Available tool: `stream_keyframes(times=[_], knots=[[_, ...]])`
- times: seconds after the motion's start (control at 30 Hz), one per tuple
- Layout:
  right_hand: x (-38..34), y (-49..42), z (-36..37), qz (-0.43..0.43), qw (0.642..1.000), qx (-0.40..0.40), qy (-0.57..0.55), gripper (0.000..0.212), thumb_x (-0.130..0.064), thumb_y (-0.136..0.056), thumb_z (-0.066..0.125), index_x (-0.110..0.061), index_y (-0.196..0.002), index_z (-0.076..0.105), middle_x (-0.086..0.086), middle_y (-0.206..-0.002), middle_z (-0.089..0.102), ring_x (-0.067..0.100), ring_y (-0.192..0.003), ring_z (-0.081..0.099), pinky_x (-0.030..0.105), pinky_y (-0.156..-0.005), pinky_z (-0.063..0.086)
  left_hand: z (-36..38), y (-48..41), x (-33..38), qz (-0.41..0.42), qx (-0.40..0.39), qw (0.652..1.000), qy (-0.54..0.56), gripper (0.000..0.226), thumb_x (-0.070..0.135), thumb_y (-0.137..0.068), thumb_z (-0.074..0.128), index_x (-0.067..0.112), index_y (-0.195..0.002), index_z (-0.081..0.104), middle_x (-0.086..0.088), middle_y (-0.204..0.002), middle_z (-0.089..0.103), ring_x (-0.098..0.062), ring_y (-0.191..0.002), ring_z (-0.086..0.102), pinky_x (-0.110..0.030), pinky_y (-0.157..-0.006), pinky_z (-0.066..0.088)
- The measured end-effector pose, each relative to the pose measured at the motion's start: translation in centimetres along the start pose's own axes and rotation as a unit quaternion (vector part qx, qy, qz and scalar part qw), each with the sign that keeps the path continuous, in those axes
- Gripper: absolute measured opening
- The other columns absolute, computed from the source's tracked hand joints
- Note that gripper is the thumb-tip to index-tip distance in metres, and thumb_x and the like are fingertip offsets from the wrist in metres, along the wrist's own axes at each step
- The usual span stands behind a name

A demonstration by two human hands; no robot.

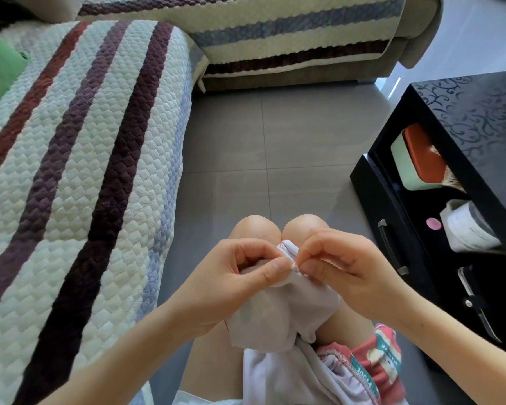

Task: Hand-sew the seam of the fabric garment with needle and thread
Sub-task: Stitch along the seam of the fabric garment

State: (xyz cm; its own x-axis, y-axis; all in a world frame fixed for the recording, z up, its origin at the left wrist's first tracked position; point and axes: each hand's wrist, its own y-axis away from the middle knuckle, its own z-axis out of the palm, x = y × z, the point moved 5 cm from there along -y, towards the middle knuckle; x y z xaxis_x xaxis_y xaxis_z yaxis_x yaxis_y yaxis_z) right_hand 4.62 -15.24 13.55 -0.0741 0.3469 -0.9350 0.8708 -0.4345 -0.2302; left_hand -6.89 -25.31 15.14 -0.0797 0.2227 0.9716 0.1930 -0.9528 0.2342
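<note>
Garment [284,311] pinched by left hand [231,285] and right hand [342,264]; shelf [418,214] holds orange-lidded box [418,159].

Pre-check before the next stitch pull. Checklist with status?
1. Left hand pinches garment at the seam: ok.
2. Right hand pinches the seam edge opposite: ok.
3. Needle in that hand: cannot tell, hidden or too small.
4. Red stitches visible along the seam: ok.
5. Thread free of tangles: cannot tell.
6. Rest of garment supported on the lap: ok.
</note>
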Motion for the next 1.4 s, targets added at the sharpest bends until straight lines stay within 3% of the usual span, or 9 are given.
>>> stream_keyframes(times=[0.17, 0.3, 0.5, 0.7, 0.87, 0.97, 1.07, 1.17, 1.4], knots=[[-0.9, 0.0, -0.1, -0.048, 0.992, 0.062, 0.094, 0.023, -0.045, -0.092, 0.057, -0.026, -0.091, 0.069, -0.011, -0.087, 0.07, 0.012, -0.083, 0.065, 0.03, -0.076, 0.05, -0.3, 0.1, -0.8, -0.021, 0.035, 0.999, -0.003, 0.016, 0.03, -0.08, 0.065, 0.019, -0.072, 0.074, 0.007, -0.066, 0.064, -0.003, -0.066, 0.056, -0.014, -0.064, 0.043], [-2.4, 0.9, -0.3, -0.162, 0.951, 0.12, 0.232, 0.015, -0.028, -0.089, 0.065, -0.018, -0.097, 0.073, 0.0, -0.109, 0.069, 0.021, -0.106, 0.064, 0.044, -0.086, 0.048, -0.2, 0.1, -1.3, -0.049, 0.047, 0.998, 0.013, 0.02, 0.035, -0.079, 0.066, 0.019, -0.07, 0.074, 0.003, -0.068, 0.064, -0.007, -0.068, 0.056, -0.018, -0.065, 0.043], [-3.8, 0.9, 1.3, -0.294, 0.896, 0.142, 0.302, 0.01, -0.014, -0.089, 0.062, -0.015, -0.095, 0.069, 0.008, -0.102, 0.071, 0.028, -0.098, 0.064, 0.046, -0.085, 0.048, 0.7, 0.2, -0.9, -0.054, 0.038, 0.996, 0.054, 0.024, 0.032, -0.084, 0.07, 0.019, -0.064, 0.073, 0.004, -0.067, 0.066, -0.004, -0.067, 0.06, -0.015, -0.064, 0.045], [-4.2, 1.0, 1.5, -0.238, 0.953, 0.111, 0.15, 0.01, -0.01, -0.096, 0.052, -0.013, -0.094, 0.062, 0.004, -0.091, 0.071, 0.02, -0.096, 0.067, 0.044, -0.097, 0.046, 0.5, 0.3, -0.8, -0.026, 0.089, 0.996, 0.014, 0.021, 0.03, -0.081, 0.067, 0.019, -0.065, 0.073, -0.001, -0.068, 0.067, -0.008, -0.067, 0.058, -0.019, -0.063, 0.046], [-5.3, 1.5, 0.9, -0.188, 0.968, 0.161, 0.051, 0.016, -0.018, -0.101, 0.045, -0.013, -0.094, 0.058, 0.001, -0.078, 0.065, 0.029, -0.069, 0.065, 0.05, -0.072, 0.052, 0.3, 0.1, -1.9, -0.045, 0.148, 0.986, -0.055, 0.024, 0.022, -0.09, 0.067, 0.014, -0.067, 0.072, 0.007, -0.062, 0.066, -0.004, -0.063, 0.057, -0.018, -0.062, 0.043], [-5.3, 1.1, -0.2, -0.099, 0.979, 0.165, -0.068, 0.014, -0.026, -0.098, 0.047, -0.016, -0.092, 0.055, -0.001, -0.069, 0.06, 0.015, -0.062, 0.064, 0.031, -0.064, 0.055, 0.4, 0.1, -2.0, -0.048, 0.152, 0.986, -0.05, 0.022, 0.018, -0.089, 0.067, 0.014, -0.068, 0.073, 0.01, -0.062, 0.068, 0.0, -0.061, 0.058, -0.014, -0.06, 0.043], [-4.3, 0.9, -1.5, -0.01, 0.975, 0.161, -0.155, 0.021, -0.044, -0.091, 0.056, -0.023, -0.089, 0.053, 0.003, -0.057, 0.045, 0.015, -0.047, 0.043, 0.024, -0.048, 0.041, 0.0, 0.2, -2.0, -0.058, 0.153, 0.986, -0.009, 0.018, 0.019, -0.086, 0.069, 0.016, -0.07, 0.077, 0.002, -0.072, 0.074, -0.004, -0.067, 0.065, -0.017, -0.063, 0.047], [-3.7, 0.8, -2.7, 0.041, 0.965, 0.156, -0.209, 0.034, -0.05, -0.083, 0.064, -0.019, -0.086, 0.054, 0.001, -0.053, 0.03, 0.011, -0.047, 0.029, 0.021, -0.046, 0.03, -0.4, 0.0, -2.5, -0.083, 0.156, 0.984, -0.001, 0.014, 0.02, -0.084, 0.071, 0.015, -0.073, 0.078, -0.002, -0.079, 0.076, -0.007, -0.073, 0.067, -0.02, -0.068, 0.05], [-5.5, 0.8, -3.5, 0.043, 0.961, 0.124, -0.245, 0.033, -0.05, -0.079, 0.069, -0.019, -0.084, 0.057, -0.01, -0.053, 0.033, 0.007, -0.046, 0.026, 0.017, -0.045, 0.028, -1.4, -0.7, -2.7, -0.118, 0.184, 0.975, 0.029, 0.014, 0.019, -0.087, 0.068, 0.013, -0.079, 0.078, -0.004, -0.085, 0.076, -0.011, -0.08, 0.069, -0.023, -0.077, 0.05]])
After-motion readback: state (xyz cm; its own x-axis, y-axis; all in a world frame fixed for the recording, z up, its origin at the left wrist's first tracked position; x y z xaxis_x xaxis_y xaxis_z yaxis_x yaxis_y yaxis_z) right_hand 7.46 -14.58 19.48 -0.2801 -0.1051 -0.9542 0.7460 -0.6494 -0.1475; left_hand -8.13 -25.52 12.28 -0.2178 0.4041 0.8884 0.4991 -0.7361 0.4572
